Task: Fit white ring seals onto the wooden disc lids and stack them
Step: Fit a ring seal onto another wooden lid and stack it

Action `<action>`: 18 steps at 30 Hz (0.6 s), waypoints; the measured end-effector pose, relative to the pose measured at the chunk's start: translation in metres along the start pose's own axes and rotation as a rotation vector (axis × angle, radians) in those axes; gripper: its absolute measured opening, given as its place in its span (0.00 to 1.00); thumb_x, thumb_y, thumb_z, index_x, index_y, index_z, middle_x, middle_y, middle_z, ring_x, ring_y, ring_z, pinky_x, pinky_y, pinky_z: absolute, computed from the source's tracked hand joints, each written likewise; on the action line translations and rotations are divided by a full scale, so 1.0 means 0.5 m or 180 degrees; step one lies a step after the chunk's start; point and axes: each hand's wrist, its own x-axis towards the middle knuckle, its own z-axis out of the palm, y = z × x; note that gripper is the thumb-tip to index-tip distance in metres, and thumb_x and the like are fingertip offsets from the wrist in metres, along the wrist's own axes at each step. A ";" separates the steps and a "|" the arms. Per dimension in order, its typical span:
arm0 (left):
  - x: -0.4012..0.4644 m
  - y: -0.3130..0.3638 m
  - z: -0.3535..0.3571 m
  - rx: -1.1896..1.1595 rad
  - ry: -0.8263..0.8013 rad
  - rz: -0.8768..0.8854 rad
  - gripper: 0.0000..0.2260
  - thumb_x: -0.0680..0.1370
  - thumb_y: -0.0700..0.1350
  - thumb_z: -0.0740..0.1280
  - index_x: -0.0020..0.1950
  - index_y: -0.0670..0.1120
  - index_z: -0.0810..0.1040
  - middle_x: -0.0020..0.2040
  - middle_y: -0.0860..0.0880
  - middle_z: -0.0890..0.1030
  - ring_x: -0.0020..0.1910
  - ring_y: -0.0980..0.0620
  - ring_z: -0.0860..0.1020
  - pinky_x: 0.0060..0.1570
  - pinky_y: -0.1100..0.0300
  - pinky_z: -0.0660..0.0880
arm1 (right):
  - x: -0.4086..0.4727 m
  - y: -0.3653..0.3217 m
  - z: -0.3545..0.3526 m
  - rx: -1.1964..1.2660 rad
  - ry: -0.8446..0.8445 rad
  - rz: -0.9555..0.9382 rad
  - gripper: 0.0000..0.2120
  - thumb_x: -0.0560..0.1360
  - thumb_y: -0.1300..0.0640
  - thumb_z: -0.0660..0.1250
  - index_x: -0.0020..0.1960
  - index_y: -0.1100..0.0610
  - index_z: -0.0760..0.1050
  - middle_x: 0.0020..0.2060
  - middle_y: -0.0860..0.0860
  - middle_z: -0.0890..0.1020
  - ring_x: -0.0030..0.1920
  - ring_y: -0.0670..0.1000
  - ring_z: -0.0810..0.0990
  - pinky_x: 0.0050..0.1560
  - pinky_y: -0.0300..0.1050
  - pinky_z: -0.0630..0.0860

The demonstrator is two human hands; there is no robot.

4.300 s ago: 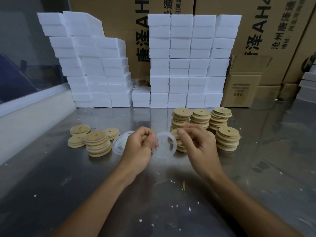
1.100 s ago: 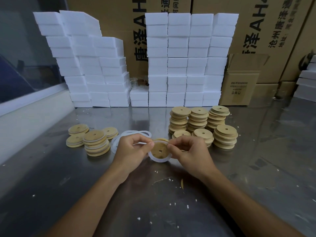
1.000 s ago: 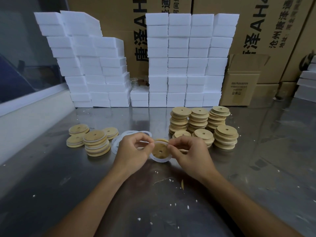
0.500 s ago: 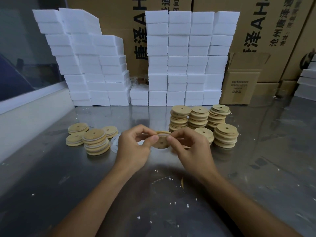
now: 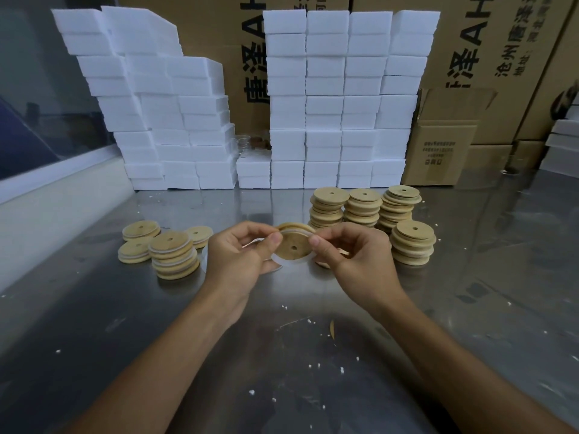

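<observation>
Wooden lid (image 5: pixel 294 245), two hands.

Steel table (image 5: pixel 470 308): disc stacks (image 5: pixel 363 208), foam blocks (image 5: pixel 338 120), white crumbs (image 5: pixel 313 366).

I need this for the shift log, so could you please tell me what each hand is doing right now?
Left hand: pinches the wooden disc lid at its left edge.
Right hand: pinches the same lid at its right edge, white ring seal around it.

Two bare forearms, no sleeves, left hand (image 5: pixel 238 261), right hand (image 5: pixel 360 261), short nails
</observation>
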 end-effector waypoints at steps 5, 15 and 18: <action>0.000 0.000 0.003 -0.0382 -0.0081 -0.0260 0.05 0.74 0.34 0.70 0.40 0.42 0.80 0.43 0.41 0.84 0.48 0.43 0.84 0.45 0.45 0.82 | -0.004 0.001 0.002 0.0222 -0.0124 0.0017 0.04 0.75 0.65 0.71 0.45 0.65 0.77 0.34 0.50 0.82 0.37 0.46 0.82 0.37 0.45 0.83; -0.008 -0.002 0.006 0.0943 -0.0362 0.0833 0.05 0.76 0.35 0.70 0.47 0.44 0.80 0.45 0.45 0.83 0.41 0.52 0.83 0.36 0.61 0.80 | -0.012 0.013 0.007 -0.0264 -0.0010 -0.0270 0.07 0.73 0.63 0.74 0.40 0.58 0.76 0.34 0.53 0.84 0.34 0.53 0.85 0.35 0.48 0.82; -0.005 -0.006 0.007 0.0893 -0.0229 0.0803 0.06 0.75 0.34 0.70 0.43 0.45 0.79 0.40 0.49 0.82 0.36 0.56 0.81 0.33 0.64 0.78 | -0.012 0.011 0.009 -0.0202 0.0000 -0.0239 0.08 0.73 0.61 0.74 0.40 0.61 0.76 0.34 0.54 0.84 0.34 0.53 0.85 0.35 0.49 0.83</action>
